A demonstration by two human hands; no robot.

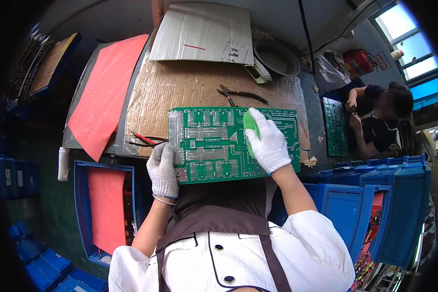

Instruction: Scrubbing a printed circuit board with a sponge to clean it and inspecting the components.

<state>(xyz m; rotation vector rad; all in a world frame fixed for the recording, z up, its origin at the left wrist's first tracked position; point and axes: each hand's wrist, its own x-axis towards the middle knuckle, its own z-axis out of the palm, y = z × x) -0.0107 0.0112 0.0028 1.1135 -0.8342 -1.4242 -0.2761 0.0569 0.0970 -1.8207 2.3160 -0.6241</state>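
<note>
Clasping the near left corner of the green circuit board (207,142) in the gloved left hand (161,166), and holding a green pad (248,123) under the gloved right hand's closed grip against the board's right half. Placed in front of the body, partly overhanging the near edge of the table (315,117). Might tip or slide lapward under uneven pad pressure, because of that overhang. Might also get scratched if pushed onto the black-handled cutters (225,91) just past the far edge, or catch on the red-and-black handles (145,138) beside the left hand. Lying track side up, with the long axis running left to right, roughly parallel to the table's near edge; no clear front to tell.
</note>
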